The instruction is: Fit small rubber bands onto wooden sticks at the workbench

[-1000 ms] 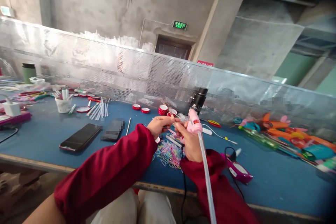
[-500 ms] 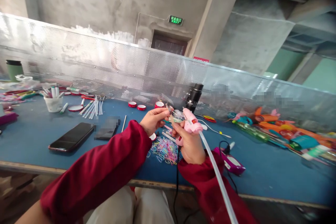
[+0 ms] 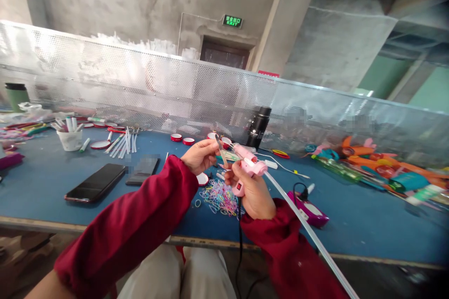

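Observation:
Between the fingertips of my left hand (image 3: 200, 156) is a thin, flat wooden stick (image 3: 223, 155), upright and slightly tilted, with a greyish upper end. My right hand (image 3: 257, 196) wraps the handle of a pink glue gun (image 3: 258, 168); its nozzle points left, close to the stick's upper part. I cannot tell whether the two touch. A long clear glue stick (image 3: 305, 224) runs out of the gun's back over my right sleeve. Beneath my hands lies a heap of small coloured rubber bands (image 3: 221, 198). The stick's lower end is near my right fingertips.
Two phones (image 3: 96, 182) lie left on the blue table (image 3: 365, 224). Behind are a white cup of markers (image 3: 69, 140), white sticks (image 3: 123, 144), red-rimmed tins (image 3: 188, 141) and a black bottle (image 3: 258, 128). Right are a purple box (image 3: 312, 215) and colourful toys (image 3: 372, 163). A black cord (image 3: 240, 243) hangs down.
The glue gun has swung left and tipped over, bringing its nozzle nearer the wooden stick. My left hand has shifted slightly left with the stick.

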`<state>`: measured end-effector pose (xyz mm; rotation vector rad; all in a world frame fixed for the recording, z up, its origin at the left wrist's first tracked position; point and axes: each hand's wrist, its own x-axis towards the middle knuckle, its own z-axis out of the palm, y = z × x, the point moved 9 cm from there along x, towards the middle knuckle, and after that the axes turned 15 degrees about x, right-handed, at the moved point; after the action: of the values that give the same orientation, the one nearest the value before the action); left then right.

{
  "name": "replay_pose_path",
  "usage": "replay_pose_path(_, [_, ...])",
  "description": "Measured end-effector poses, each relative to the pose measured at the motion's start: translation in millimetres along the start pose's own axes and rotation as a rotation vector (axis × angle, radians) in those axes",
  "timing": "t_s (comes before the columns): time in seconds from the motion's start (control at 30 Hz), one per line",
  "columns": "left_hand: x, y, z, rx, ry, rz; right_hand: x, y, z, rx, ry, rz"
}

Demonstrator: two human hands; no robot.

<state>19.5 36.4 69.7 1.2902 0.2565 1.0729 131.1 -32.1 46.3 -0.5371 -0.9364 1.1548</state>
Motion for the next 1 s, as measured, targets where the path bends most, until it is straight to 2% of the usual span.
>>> replay_pose_path(0.1, [6,2,-14.4,-0.053,0.009,0.026,-1,-8,-7,-0.092,-0.028,-0.071])
replay_pose_path(0.2, [12,-7,-29.2,-0.073,0.025,-0.001,-5,-16,-11,-0.250,-0.080,-0.150])
replay_pose_path(0.37, [16,-29,-44.8,-0.044,0.039,-0.119,-10,1,-12,-0.487,-0.183,-0.134])
replay_pose_path(0.53, [16,-36,-53.1,0.029,0.012,-0.168,-7,13,-14,-0.534,-0.228,-0.229])
replay_pose_path(0.7, [16,-43,-65.0,0.092,0.054,-0.214,-6,14,-19,-0.521,-0.216,-0.280])
replay_pose_path(0.83, [14,-45,-66.5,0.112,0.059,-0.242,-8,17,-22,-0.558,-0.201,-0.253])
replay_pose_path(1.0, [12,-39,-62.2,0.128,0.055,-0.235,-8,27,-24,-0.506,-0.173,-0.128])
